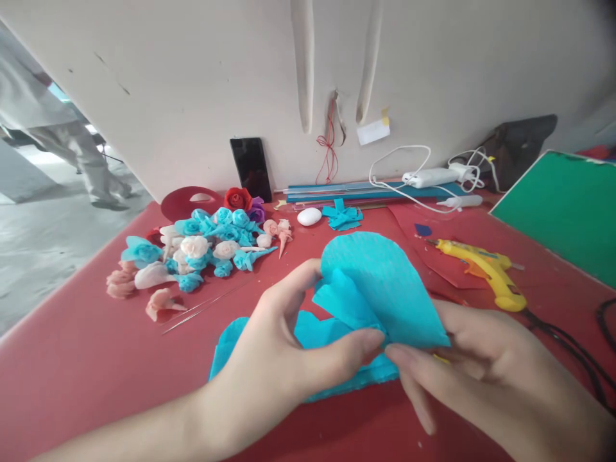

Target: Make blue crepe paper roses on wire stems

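My left hand [293,346] pinches a rolled bit of blue crepe paper between thumb and fingers. Behind the roll a rounded blue crepe paper petal [385,282] stands up, its lower edge held at the fingertips of my right hand [486,372]. Both thumbs nearly meet at the base of the petal. Under my hands a stack of blue crepe paper pieces [231,340] with scalloped tops lies on the red table [120,378]. My left wrist and hand cover part of that stack.
Blue, white and pink paper flowers [197,247] lie heaped at the left, near two thin wires [192,313]. A yellow glue gun [486,269] rests at the right by a green board [563,212]. A phone [251,168] leans on the wall. A person [72,128] stands far left.
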`<state>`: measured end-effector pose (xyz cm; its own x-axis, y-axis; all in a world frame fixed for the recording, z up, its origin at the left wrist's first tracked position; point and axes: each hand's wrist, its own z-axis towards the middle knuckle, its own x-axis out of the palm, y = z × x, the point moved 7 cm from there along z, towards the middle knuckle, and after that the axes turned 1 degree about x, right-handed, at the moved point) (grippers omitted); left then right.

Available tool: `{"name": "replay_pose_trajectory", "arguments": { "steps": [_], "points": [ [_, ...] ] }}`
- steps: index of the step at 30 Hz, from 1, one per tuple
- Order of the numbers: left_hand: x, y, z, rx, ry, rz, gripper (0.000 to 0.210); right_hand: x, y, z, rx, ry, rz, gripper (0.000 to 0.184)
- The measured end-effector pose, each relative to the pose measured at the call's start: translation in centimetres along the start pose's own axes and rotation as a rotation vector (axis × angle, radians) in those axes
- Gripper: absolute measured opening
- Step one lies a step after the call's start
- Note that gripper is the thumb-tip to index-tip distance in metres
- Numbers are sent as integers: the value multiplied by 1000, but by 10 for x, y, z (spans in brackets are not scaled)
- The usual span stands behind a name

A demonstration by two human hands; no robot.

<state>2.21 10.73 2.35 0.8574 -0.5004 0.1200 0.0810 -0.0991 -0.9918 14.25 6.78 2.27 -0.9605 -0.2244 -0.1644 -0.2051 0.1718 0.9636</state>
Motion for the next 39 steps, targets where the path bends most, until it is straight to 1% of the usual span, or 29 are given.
{"name": "replay_pose_trajectory", "arguments": {
  "steps": [2, 4, 6, 7, 9, 11, 13, 16, 19, 22, 25, 27, 30, 34, 37, 39],
  "points": [
    [1, 2, -1, 13, 15, -60, 31, -1, 1, 0, -15, 11, -31, 28],
    [6, 1, -2, 56, 74, -163, 40, -1, 0, 0, -29, 45, -36, 26],
    [10, 0, -2, 80, 136, -222, 47, -3, 0, 1, -43, 36, -35, 20],
    [12, 0, -2, 82, 163, -215, 44, -4, 0, 1, -54, 38, -38, 18],
    [13, 1, -2, 78, 194, -148, 27, -4, 1, 1, -73, 43, -44, 19],
    [12, 1, -1, 78, 193, -79, 13, -3, 3, 2, -71, 50, -35, 24],
    [10, -1, 0, 86, 159, -60, 6, -1, 4, 3, -60, 62, -17, 28],
    [11, -2, 1, 71, 140, -109, 6, 2, 4, 4, -53, 84, 8, 29],
    [14, 1, 1, 20, 172, -183, 10, 2, 1, 4, -47, 93, 40, 26],
    [17, 3, 0, 14, 198, -243, 11, 3, -4, 6, -37, 110, 85, 22],
    [21, 5, 1, -1, 249, -343, 13, 6, -4, 9, -71, 154, 130, 17],
    [23, 7, 2, -23, 277, -384, 17, 7, -3, 10, -78, 173, 167, 17],
    [25, 9, 2, -45, 309, -389, 16, 7, -1, 10, -70, 164, 234, 21],
    [26, 11, -1, -72, 337, -372, 11, 9, -1, 12, -65, 151, 291, 22],
    [26, 12, -1, -62, 340, -363, 12, 13, -2, 15, -56, 217, 374, 20],
    [26, 13, -1, -58, 344, -361, 8, 15, -4, 17, -52, 256, 424, 18]
  ]
}}
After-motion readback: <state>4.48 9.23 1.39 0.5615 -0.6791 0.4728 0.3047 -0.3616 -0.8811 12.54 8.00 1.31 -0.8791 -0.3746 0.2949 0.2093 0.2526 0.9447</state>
